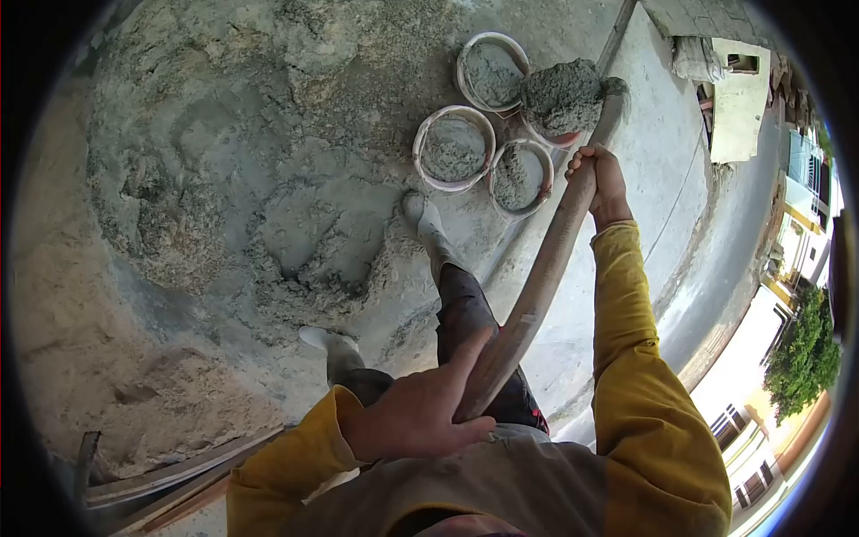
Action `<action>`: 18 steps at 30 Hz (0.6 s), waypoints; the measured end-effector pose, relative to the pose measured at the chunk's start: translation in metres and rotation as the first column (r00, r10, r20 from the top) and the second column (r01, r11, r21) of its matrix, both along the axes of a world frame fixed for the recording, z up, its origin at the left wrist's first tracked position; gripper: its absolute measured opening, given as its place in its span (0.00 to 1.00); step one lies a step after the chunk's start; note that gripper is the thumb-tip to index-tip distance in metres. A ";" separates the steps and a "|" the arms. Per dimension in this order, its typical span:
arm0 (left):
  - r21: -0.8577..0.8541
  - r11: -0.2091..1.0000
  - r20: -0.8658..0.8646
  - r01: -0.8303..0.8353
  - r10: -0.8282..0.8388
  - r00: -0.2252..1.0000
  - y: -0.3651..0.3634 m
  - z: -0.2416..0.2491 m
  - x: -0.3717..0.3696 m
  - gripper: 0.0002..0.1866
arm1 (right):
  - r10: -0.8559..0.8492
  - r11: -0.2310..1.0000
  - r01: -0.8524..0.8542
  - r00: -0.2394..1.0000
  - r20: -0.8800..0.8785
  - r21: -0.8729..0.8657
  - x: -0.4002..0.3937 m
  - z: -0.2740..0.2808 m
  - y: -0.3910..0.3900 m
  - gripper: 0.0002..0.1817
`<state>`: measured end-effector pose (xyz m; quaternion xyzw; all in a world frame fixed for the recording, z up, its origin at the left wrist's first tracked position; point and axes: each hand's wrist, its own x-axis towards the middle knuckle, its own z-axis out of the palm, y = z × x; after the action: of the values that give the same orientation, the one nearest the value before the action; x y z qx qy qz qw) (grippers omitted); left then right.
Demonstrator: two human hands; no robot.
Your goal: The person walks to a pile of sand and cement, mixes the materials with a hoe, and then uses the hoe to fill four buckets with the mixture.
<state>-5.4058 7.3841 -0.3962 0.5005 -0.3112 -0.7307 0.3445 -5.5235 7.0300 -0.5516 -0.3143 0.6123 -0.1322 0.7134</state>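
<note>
My right hand [601, 179] is closed around the long wooden handle of a hoe [539, 268]. At its far end, a heap of wet grey mortar [562, 94] hides the blade, above a bucket [559, 139] that is mostly covered. My left hand [416, 407] has its thumb and fingers spread at the near end of the handle, which lies against it. Close by stand more round buckets: one [419, 148] with grey mix, another [462, 76] behind it, and a partly filled one [494, 199] nearest the handle.
Wet grey mortar [331, 224] spreads over the ground at left, beside drier sand [179, 403]. My boots [431, 228] stand at its edge. Wooden boards [188, 465] lie lower left. A pale panel [741, 107], the street and houses are at right.
</note>
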 end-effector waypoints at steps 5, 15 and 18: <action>0.327 0.939 0.447 0.112 -0.258 0.856 0.011 -0.233 -0.059 0.35 | -0.025 0.998 0.017 0.987 -0.160 -0.054 -0.015 -0.132 0.007 0.05; 0.323 0.946 0.529 0.007 -0.186 0.828 0.042 -0.244 -0.073 0.26 | -0.093 0.986 0.102 0.993 0.073 -0.129 -0.044 -0.091 0.029 0.03; 0.341 0.940 0.427 -0.026 -0.130 0.895 0.058 -0.127 -0.056 0.20 | -0.103 0.990 0.119 0.977 0.186 -0.078 -0.030 -0.031 0.069 0.03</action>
<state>-5.4622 7.4421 -0.5236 0.6966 -0.2649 -0.6489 0.1534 -5.5537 7.0987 -0.5826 -0.2976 0.5550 -0.2269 0.7429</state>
